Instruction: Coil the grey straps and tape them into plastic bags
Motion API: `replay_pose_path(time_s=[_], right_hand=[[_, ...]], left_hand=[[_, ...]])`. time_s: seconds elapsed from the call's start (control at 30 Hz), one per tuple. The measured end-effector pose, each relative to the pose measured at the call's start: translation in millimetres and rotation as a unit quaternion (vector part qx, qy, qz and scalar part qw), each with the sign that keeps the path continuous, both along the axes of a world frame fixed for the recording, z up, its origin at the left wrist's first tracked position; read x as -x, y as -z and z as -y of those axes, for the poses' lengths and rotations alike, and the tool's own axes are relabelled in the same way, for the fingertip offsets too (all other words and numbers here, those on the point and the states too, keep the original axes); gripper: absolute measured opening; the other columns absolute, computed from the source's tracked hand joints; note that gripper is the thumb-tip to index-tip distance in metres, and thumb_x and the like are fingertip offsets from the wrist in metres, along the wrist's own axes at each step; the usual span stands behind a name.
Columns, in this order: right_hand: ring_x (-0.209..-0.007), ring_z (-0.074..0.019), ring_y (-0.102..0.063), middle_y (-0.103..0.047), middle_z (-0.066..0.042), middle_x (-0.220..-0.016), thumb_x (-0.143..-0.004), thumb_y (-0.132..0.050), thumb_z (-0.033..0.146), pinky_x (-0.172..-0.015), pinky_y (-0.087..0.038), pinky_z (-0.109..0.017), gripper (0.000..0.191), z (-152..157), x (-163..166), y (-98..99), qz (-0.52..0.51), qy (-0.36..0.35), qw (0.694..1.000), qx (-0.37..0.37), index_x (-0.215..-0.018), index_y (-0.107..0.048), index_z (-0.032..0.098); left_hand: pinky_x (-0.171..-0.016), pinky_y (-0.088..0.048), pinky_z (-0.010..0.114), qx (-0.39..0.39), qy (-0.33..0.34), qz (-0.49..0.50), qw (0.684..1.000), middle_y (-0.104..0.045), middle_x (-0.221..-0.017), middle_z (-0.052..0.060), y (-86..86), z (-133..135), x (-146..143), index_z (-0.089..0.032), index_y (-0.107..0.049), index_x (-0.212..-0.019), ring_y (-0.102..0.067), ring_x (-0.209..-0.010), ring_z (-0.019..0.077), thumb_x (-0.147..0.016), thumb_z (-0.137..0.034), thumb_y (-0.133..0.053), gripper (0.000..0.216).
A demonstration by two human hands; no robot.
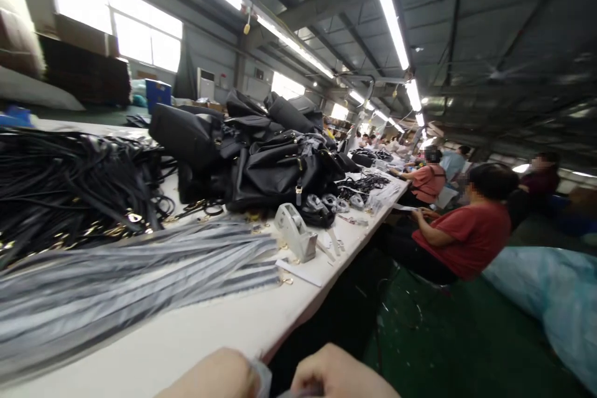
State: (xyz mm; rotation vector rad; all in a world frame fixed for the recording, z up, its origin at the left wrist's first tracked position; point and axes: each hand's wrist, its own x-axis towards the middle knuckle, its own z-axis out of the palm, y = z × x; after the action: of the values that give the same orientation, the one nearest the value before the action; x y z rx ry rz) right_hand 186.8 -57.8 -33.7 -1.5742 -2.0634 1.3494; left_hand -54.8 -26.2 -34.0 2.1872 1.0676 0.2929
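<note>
At the bottom edge, in front of the table's near side, my left hand is closed around a grey, translucent strip that looks like a wrapped strap. My right hand, fingers curled in, grips a darker grey part of what seems the same strip; the frame cuts off most of it. Ahead on the white table lie long grey wrapped straps with gold clasps at their ends. Beside them stands a white tape dispenser, with a flat white piece near it.
A heap of black bags stands behind the dispenser. Black straps with gold hardware are piled at left. Along the table's right side sits a person in red, with other people beyond. Bluish plastic sacks lie on the green floor.
</note>
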Motion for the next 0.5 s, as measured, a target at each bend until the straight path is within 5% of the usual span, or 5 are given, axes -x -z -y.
replay_pose_path(time_s=[0.13,0.3,0.37,0.5], right_hand=[[-0.075,-0.0168,-0.065,-0.071,0.0,-0.078,-0.09,-0.06,0.042,-0.065,-0.046,-0.022,0.025,0,0,-3.8,-0.013,0.017,0.98,-0.197,-0.084,-0.073,0.022],[-0.092,-0.0249,-0.071,-0.076,-0.008,-0.103,-0.092,-0.058,0.038,-0.083,-0.054,-0.031,0.025,-9,-10,5.2,-0.03,0.043,0.904,-0.424,-0.109,-0.072,0.025],[-0.09,-0.0252,-0.072,-0.076,-0.008,-0.1,-0.093,-0.056,0.041,-0.081,-0.055,-0.031,0.027,-11,-8,2.3,-0.037,0.009,0.92,-0.39,-0.108,-0.072,0.025],[-0.054,-0.0172,-0.063,-0.067,-0.004,-0.064,-0.099,-0.035,0.057,-0.054,-0.052,-0.024,0.053,-9,8,-5.2,-0.07,-0.023,0.984,-0.161,-0.079,-0.07,0.022]], left_hand=[[-0.041,-0.026,0.02,0.188,0.027,0.067,0.98,-0.041,-0.049,-0.006,-16.2,-2,7,-0.018,-0.058,-0.062,-0.034,-0.044,0.0083,-0.076,-0.065,-0.059,0.049],[-0.042,-0.046,0.026,0.412,0.062,0.242,0.876,-0.04,-0.037,-0.004,-17.5,-14,10,-0.017,-0.061,-0.062,-0.036,-0.033,0.01,-0.061,-0.09,-0.053,0.074],[-0.042,-0.047,0.027,0.449,0.1,0.26,0.849,-0.031,-0.031,-0.006,-14.9,-17,12,-0.016,-0.064,-0.063,-0.035,-0.031,0.0116,-0.067,-0.089,-0.048,0.075],[-0.041,-0.046,0.028,0.465,0.107,0.311,0.822,-0.026,-0.028,-0.007,-14.0,-19,15,-0.015,-0.066,-0.067,-0.027,-0.026,0.0106,-0.08,-0.084,-0.035,0.076]])
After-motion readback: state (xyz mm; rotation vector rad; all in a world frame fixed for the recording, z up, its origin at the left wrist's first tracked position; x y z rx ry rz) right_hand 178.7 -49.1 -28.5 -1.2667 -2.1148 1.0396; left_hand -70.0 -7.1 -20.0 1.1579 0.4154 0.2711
